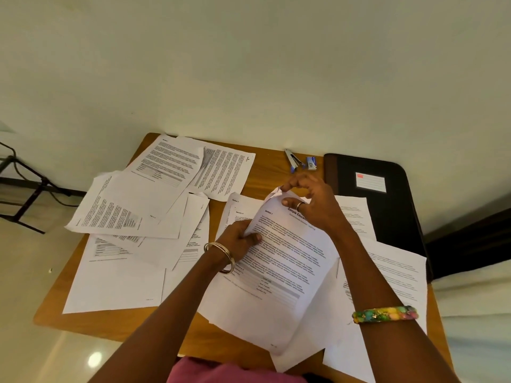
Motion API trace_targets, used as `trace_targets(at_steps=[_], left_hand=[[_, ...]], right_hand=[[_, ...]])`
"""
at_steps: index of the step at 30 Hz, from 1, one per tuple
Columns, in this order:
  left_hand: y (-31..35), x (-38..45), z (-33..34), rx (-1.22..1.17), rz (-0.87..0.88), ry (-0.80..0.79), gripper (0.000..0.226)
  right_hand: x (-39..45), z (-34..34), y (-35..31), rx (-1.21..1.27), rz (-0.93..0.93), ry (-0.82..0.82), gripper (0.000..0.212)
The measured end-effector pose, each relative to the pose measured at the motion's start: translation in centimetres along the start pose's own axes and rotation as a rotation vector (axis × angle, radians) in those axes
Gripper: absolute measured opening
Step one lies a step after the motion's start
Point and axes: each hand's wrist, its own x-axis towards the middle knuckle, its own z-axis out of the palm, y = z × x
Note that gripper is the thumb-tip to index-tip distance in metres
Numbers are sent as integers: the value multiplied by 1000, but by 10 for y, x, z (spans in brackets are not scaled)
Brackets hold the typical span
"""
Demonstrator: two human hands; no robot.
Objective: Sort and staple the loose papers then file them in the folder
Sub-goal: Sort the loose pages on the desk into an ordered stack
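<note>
A printed paper set (279,272) lies curled in the middle of the wooden table (265,172). My left hand (240,239) grips its left edge with thumb on top. My right hand (312,203) pinches the top corner of the same set, where the corner is folded up. Loose printed sheets (149,205) are spread over the table's left half, and more sheets (392,272) lie under my right forearm. A small stapler (293,159) and a blue staple box (312,163) rest near the far edge. The black folder (373,194) lies at the far right.
The table stands against a pale wall. A dark metal frame with cables (25,189) stands on the floor to the left. A dark piece of furniture (470,239) sits to the right of the table.
</note>
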Motion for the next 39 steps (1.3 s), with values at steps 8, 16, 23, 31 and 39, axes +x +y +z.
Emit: trace_targets(at_steps=[8, 16, 23, 31, 39], left_hand=[[3, -3, 2, 109, 21, -6, 19], [4, -4, 5, 142, -4, -8, 24], [3, -5, 5, 158, -17, -23, 27], [3, -4, 6, 310, 33, -89, 28], [5, -3, 8, 494, 75, -115, 31]], right_hand=[[7, -8, -4, 19, -8, -124, 14], [17, -20, -3, -29, -15, -264, 19], [21, -31, -2, 5, 32, -428, 18], [25, -46, 4, 16, 113, -593, 15], [26, -56, 6, -34, 207, -702, 17]])
